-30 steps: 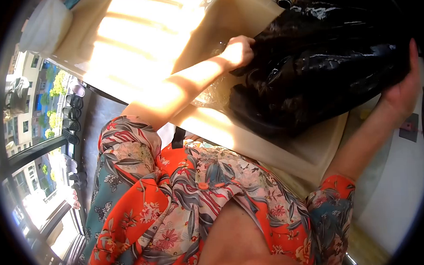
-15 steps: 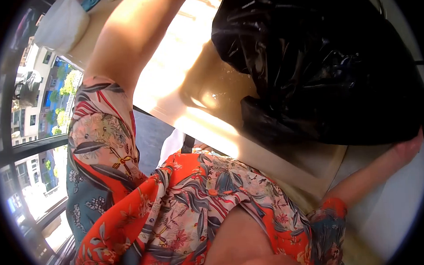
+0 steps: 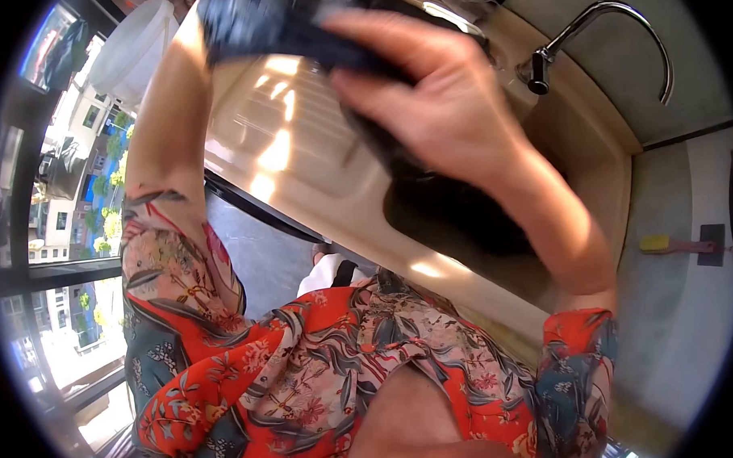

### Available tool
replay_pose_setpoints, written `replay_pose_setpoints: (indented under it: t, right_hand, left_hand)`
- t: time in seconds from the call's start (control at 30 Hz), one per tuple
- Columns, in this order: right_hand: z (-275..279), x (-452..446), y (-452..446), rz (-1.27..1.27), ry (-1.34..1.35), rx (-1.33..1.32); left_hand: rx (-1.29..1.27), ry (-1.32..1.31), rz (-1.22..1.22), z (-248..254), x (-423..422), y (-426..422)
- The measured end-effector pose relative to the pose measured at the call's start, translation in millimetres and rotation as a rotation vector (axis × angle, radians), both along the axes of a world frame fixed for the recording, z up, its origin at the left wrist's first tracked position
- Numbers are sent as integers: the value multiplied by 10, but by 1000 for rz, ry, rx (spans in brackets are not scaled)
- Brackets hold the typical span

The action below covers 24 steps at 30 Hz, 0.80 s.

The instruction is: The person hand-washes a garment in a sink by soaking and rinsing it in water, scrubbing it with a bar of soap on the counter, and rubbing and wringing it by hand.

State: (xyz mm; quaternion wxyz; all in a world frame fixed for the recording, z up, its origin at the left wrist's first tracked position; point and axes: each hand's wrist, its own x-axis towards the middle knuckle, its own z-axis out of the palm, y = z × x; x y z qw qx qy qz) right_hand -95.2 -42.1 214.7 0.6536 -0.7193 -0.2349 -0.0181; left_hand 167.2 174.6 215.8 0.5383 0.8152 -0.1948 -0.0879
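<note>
A glossy black sheet, like plastic or wet cloth (image 3: pixel 262 27), stretches across the top of the head view, bunched and blurred. My right hand (image 3: pixel 426 90) is closed round a gathered strip of it, above the sink. The left forearm (image 3: pixel 169 115) reaches up to the sheet's left end; my left hand itself is hidden behind it or beyond the top edge. More black material hangs from the gathered part toward the beige sink (image 3: pixel 622 139), whose basin looks dark.
A chrome tap (image 3: pixel 539 71) stands on the sink's back right edge. Sunlit ribbed drainboard (image 3: pixel 299 142) lies to the left. A whitish container (image 3: pixel 137 51) is at the upper left, beside the window. A yellow-headed brush (image 3: pixel 656 244) is on the right wall.
The black sheet has moved up and left from over the basin and is bunched now. My right hand has come from the far right to the upper middle. The tap and brush have come into view.
</note>
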Motion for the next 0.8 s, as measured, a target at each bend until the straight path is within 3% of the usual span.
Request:
replay_pose_setpoints:
  t: [0.03,0.1,0.13,0.2,0.23,0.27,0.33,0.37,0.4,0.43,0.47,0.53,0.63,0.7,0.73,0.8]
  right_hand:
    - [-497,94,174,-56,-315,-155]
    - [-739,4,260,24,46,-506]
    - [-1003,-2,252,79,-12,-586]
    - [-1006,-130,153,179,135,-746]
    - [-1140,-328,30,133,26,-872]
    - [-1092,-361,-83,184,4,-867]
    - [-1037,-379,-447,314,-7,-716]
    - [-944,-371,-671,358,194,-666]
    - [-730,-365,-869,288,260,-610]
    - [-747,-260,-1136,161,107,-477]
    - [-314,-184,-1427,-183,225,-403]
    - [-167,80,-2035,-774,148,-416]
    - [-436,611,-3179,-1135,132,-957]
    - [-648,772,-3425,-1159,231,-1204]
    - [-745,922,-3551,-1039,337,-1359]
    - [-883,993,-3896,-944,295,-878]
  left_hand:
    - [103,63,-18,-176,-103,95]
    - [279,187,-132,-513,-395,53]
    - [353,229,-194,-547,-705,-86]
    - [495,297,-311,-725,-1098,-295]
    - [459,82,-343,-998,-1367,-392]
    - [636,-172,-221,-957,-1702,-545]
    - [496,-385,-62,-1005,-2011,-816]
    - [400,-515,-12,-1063,-2089,-931]
    - [400,-630,44,-1076,-2192,-1051]
    - [399,-744,104,-1073,-2267,-1149]
    - [269,-1046,81,-970,-2080,-1344]
    - [246,-716,50,-961,-2130,-1376]
    - [121,-397,-3,-996,-2113,-1374]
    - [-7,-345,-50,-1124,-2044,-1336]
    - [-38,-357,-73,-1145,-2061,-1328]
    - [-173,-152,-123,-1028,-2052,-1179]
